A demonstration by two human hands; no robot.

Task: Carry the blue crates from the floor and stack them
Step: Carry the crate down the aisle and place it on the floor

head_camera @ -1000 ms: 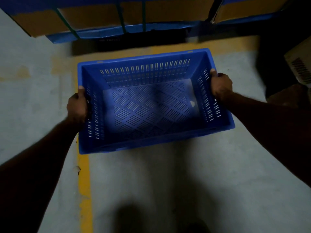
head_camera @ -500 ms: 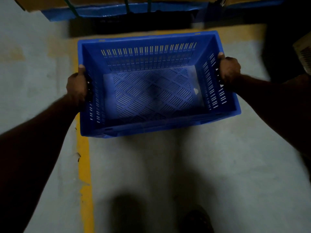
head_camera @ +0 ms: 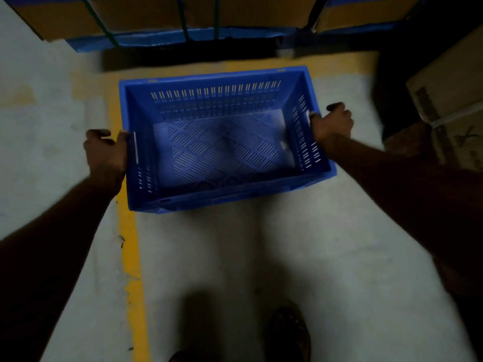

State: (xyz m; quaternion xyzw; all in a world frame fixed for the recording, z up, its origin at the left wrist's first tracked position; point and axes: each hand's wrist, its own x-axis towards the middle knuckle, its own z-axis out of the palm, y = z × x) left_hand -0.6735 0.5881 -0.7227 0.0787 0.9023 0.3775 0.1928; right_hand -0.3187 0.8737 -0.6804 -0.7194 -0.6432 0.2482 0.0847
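An empty blue slotted crate (head_camera: 222, 152) sits low ahead of me, over the corner of the yellow floor lines, and looks set down on the floor. My left hand (head_camera: 105, 150) is at its left wall. Only the thumb touches the rim, and the fingers are spread away from the side. My right hand (head_camera: 333, 124) is at the right wall, thumb by the rim and fingers loosely curled outside, off the plastic. No other crate is in view.
Strapped cardboard boxes on a blue pallet (head_camera: 183, 37) stand just beyond the crate. More cartons (head_camera: 449, 100) are at the right edge. A yellow line (head_camera: 130, 257) runs along the grey floor towards me. My foot (head_camera: 288, 333) shows at the bottom.
The crate has gone down and away from me to the floor. Both hands, clamped on its side walls before, have loosened and pulled their fingers off.
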